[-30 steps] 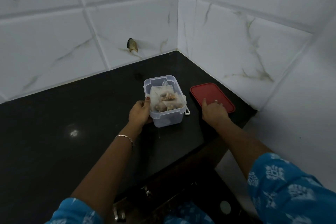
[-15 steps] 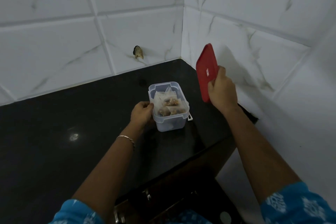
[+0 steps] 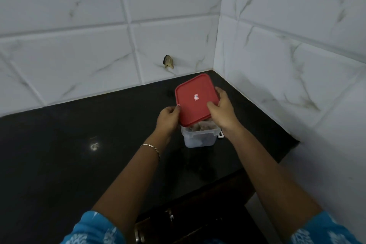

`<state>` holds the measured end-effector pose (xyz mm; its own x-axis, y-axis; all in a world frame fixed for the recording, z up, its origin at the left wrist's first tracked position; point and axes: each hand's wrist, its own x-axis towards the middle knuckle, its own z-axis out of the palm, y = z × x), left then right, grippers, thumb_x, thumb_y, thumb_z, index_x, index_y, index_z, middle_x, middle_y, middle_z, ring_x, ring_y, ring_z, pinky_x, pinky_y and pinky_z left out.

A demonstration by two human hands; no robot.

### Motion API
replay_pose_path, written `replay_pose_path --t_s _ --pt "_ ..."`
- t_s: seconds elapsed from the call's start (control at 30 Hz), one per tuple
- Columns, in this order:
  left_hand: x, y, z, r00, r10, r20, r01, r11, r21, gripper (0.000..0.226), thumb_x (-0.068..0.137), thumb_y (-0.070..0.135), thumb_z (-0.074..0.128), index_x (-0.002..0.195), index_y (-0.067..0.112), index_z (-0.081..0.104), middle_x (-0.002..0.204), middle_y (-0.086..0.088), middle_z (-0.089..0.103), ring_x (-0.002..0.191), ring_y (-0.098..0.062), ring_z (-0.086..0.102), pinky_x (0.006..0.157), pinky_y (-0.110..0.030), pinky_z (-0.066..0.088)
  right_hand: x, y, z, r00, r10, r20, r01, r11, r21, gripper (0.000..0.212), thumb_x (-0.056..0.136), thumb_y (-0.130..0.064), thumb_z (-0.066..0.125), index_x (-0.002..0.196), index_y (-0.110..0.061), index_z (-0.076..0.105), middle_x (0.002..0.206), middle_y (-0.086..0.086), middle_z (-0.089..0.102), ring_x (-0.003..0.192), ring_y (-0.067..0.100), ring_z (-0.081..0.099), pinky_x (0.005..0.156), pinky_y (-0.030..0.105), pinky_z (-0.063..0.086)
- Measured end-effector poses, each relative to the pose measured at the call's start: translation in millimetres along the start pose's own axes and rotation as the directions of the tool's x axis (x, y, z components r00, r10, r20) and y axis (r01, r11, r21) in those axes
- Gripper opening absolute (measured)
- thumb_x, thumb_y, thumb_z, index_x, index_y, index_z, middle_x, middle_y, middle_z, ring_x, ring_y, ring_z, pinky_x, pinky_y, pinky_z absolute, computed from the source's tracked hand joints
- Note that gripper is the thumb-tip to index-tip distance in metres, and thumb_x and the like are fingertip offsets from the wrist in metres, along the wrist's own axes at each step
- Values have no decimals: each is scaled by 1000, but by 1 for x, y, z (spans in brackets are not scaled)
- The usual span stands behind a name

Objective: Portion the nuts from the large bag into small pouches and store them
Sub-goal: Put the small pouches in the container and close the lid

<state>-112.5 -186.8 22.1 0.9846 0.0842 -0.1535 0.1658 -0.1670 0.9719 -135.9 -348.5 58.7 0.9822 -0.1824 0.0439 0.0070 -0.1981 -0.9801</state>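
Right grip (image 3: 221,112) clasps right edge of red square plastic lid (image 3: 195,99), tilted over clear plastic tub (image 3: 198,140) on black desk (image 3: 79,144); left grip (image 3: 168,118) pinches left edge.

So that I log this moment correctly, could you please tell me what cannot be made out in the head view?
Head view only:
Pouches in the clear container: mostly covered by the red lid; uncountable.
Left hand: the lid hides its fingertips, so what it grips is unclear.
Lid's label: too small to read.
Dark mark on the wall tile: too small to identify.
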Motion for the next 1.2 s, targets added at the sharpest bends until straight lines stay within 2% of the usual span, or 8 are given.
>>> replay_pose_path --t_s 0.07,0.17,0.27,0.37,0.53,0.8,1.07,1.2 --pt "0 -2 3 1000 -9 14 8 1000 21 32 97 19 56 125 4 60 105 -13 68 95 -28 66 80 -40 54 1 5 -1 999 32 -14 -33 999 -28 56 95 -10 49 147 -16 30 121 3 54 100 15 58 79 26 50" --pt "0 -7 6 1000 -24 -2 24 999 40 36 92 15 63 126 5 60 105 -11 69 98 -30 67 78 -37 54 1 14 -7 1000 12 -29 -20 959 -282 49 96 -17 50 142 -11 36 112 1 54 90 15 55 62 18 41" --pt "2 -10 9 999 7 -41 -3 995 99 33 89 15 66 121 7 65 96 -7 70 88 -28 68 75 -40 53 0 28 -14 998 -45 -34 21 856 -516 43 92 -22 51 134 -10 47 118 8 56 88 17 52 72 26 40" --pt "0 -11 9 997 52 -58 -41 982 183 32 87 15 67 118 9 66 90 -3 69 74 -20 61 68 -33 49 -2 40 -20 1000 -17 -21 0 781 -624 42 93 -26 52 133 -14 50 124 11 45 91 21 53 79 32 43" --pt "0 -17 9 995 55 -78 -36 973 227 34 86 19 69 120 16 64 90 0 68 81 -23 65 77 -41 54 -3 54 -22 999 -44 33 54 754 -654 45 97 -26 50 141 -18 45 128 12 46 109 28 57 91 39 46" --pt "1 -13 8 997 30 -65 -14 971 238 33 85 19 71 117 13 64 92 -1 67 92 -26 68 82 -46 57 4 65 -22 997 -58 55 80 767 -637 43 103 -28 38 146 -20 40 126 7 57 114 22 57 96 40 48" --pt "7 -7 5 998 -55 4 53 973 225 41 84 18 74 119 10 53 104 -12 64 80 -31 69 68 -47 60 9 73 -20 995 -96 12 83 773 -629 43 103 -27 37 145 -21 44 110 7 61 97 21 61 85 39 51" --pt "9 -3 3 994 -106 40 95 973 212 45 83 16 75 119 10 49 103 -15 62 65 -25 64 52 -35 57 12 75 -21 992 -123 4 98 771 -629 42 102 -26 39 144 -22 46 96 6 62 85 17 60 74 33 50"
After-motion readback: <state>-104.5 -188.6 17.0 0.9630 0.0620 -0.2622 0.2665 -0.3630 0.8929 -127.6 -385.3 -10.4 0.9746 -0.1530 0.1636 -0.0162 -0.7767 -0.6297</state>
